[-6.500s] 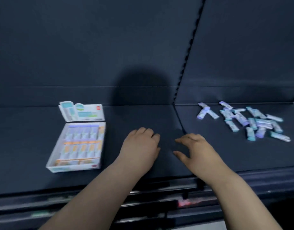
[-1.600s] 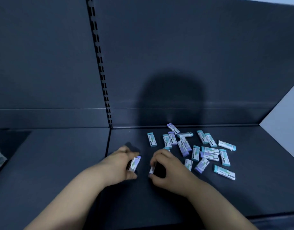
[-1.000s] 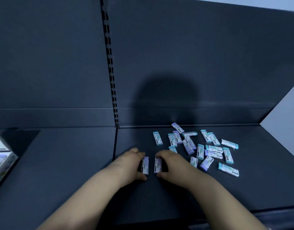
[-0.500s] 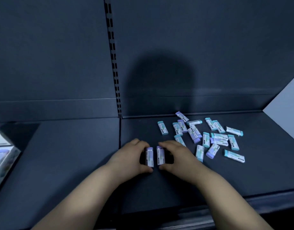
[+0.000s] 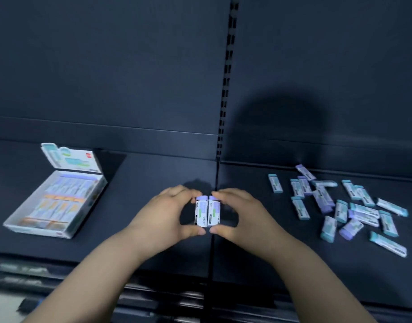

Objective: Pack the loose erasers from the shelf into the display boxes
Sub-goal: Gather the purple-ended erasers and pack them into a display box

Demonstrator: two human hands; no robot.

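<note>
Two purple-capped erasers stand side by side above the shelf's middle seam. My left hand (image 5: 164,214) pinches the left eraser (image 5: 201,212) between thumb and fingers. My right hand (image 5: 238,214) pinches the right eraser (image 5: 214,212) the same way. The two erasers touch each other. A white display box (image 5: 40,226) lies open at the left, its lid up and rows of erasers inside. A pile of several loose erasers (image 5: 340,203), teal and purple capped, lies scattered at the right.
The dark shelf (image 5: 153,248) has a slotted upright (image 5: 226,89) at its back centre and a seam running forward beneath my hands. The front edge (image 5: 60,273) runs below my forearms, with lower shelf rails under it.
Both hands have carried the pair of erasers leftward from the pile to the shelf seam. The view has swung left, bringing the display box into full sight.
</note>
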